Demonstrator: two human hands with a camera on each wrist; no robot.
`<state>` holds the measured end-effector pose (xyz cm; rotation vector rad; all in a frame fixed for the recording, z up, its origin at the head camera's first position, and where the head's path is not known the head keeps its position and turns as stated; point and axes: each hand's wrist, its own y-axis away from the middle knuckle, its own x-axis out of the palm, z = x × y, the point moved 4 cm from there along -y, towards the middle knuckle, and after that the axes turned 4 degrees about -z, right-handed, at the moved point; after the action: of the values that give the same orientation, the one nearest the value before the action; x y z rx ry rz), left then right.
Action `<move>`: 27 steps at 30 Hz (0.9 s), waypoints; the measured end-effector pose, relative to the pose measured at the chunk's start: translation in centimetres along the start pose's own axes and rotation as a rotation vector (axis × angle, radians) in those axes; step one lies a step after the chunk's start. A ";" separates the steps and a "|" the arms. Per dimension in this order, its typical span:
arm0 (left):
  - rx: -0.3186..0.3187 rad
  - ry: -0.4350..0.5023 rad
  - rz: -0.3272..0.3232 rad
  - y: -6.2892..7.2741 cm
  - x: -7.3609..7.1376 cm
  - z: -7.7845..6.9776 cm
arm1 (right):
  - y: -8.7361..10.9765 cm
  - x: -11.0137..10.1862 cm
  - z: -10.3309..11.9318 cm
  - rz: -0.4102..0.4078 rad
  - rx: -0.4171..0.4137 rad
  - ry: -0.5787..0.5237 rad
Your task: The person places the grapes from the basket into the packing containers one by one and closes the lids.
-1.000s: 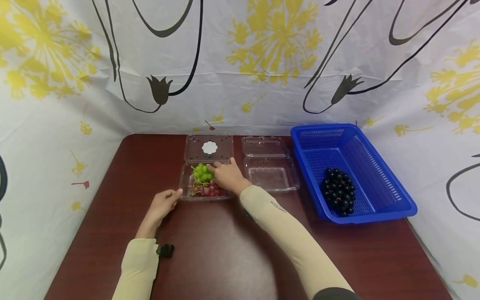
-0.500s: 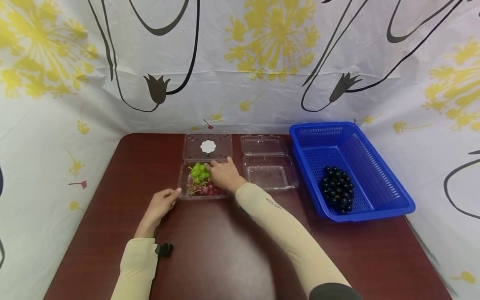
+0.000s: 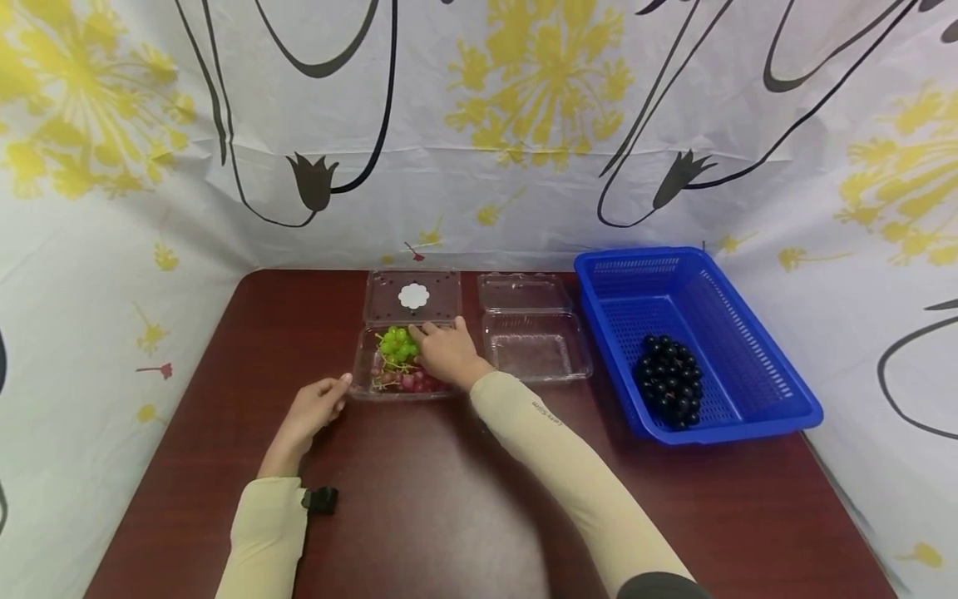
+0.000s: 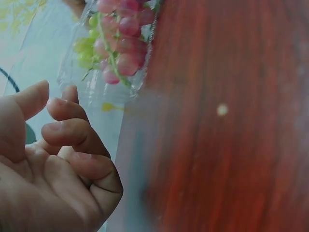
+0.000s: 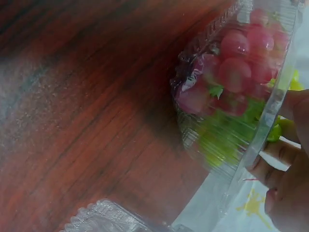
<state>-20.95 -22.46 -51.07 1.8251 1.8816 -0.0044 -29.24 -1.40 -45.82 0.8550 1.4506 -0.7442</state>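
Note:
A clear plastic clamshell box [image 3: 362,358] lies opened at the table's back, its lid [image 3: 382,287] folded away from me. Inside are green grapes [image 3: 397,343] toward the back and red grapes [image 3: 416,382] in front. My right hand [image 3: 446,350] reaches over the box's right side and holds the green grapes; in the right wrist view, the fingers [image 5: 280,152] and thumb lie around them, partly hidden by the box wall. Beside the front left corner is my left hand [image 3: 318,408], its fingers [image 4: 77,133] loosely bent around nothing. Whether its tip touches the box is unclear.
A second clear clamshell [image 3: 535,366] stands opened just right of the first. Farther right, a blue plastic basket [image 3: 756,349] contains a bunch of black grapes [image 3: 669,383]. A patterned white cloth [image 3: 419,100] hangs behind the brown table [image 3: 434,499].
My left hand has drawn slightly left, away from the box's corner. The right hand stays at the green grapes, with little visible movement.

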 end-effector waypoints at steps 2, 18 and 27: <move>0.005 0.000 -0.009 0.0 -0.5 -0.2 | 0.1 0.0 -0.1 -0.022 0.014 -0.026; 0.065 0.000 -0.032 -0.6 -2.8 -3.6 | 0.4 -1.9 -2.3 -0.094 0.133 -0.271; 0.084 0.115 0.067 -2.3 -2.6 -6.2 | 0.2 -2.5 -5.5 -0.105 0.360 -0.518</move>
<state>-25.37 -22.94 -45.49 1.9827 1.9234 0.0462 -31.93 3.24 -42.97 0.7805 0.9157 -1.2293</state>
